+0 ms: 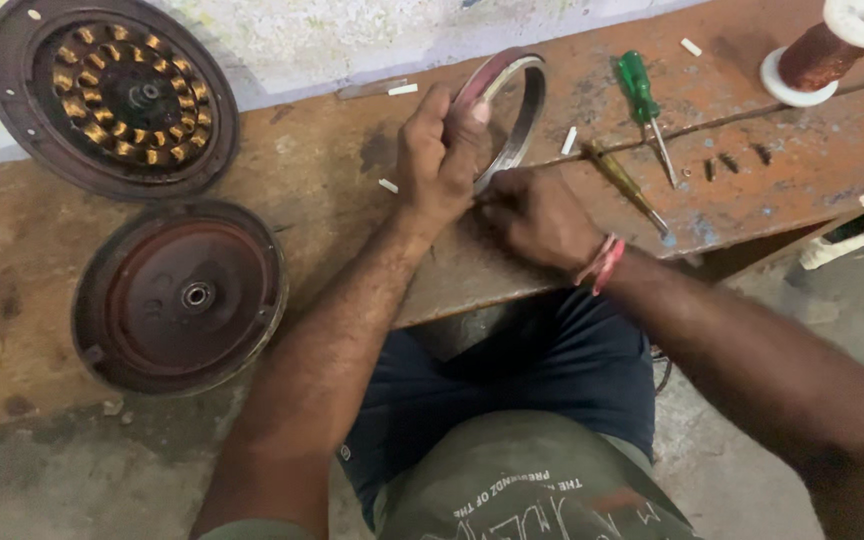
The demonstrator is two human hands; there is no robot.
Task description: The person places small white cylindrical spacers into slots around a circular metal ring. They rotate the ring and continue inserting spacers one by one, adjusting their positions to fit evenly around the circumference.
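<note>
Both of my forearms reach away from my lap and meet over the worn wooden bench [352, 200], the left one running straight up the middle, the right one coming in bent from the near right. On the near left of the bench lies a round dark cover [180, 296] with a small hub hole. My right hand [537, 215], with a pink thread band at the wrist, rests knuckles up on the bench, fingers curled in under the ring; I cannot tell what they pinch. Just beyond it my left hand [440, 158] stands upright, fingers and thumb wrapped tight around the metal ring [522, 110], which is tipped up on its edge. Right of the ring lie two screwdrivers, one yellow-handled [622, 182], one green-handled [644, 105]. Farthest off, a copper-wound stator [112, 92] sits at far left and a spool of copper wire [822, 55] at far right.
</note>
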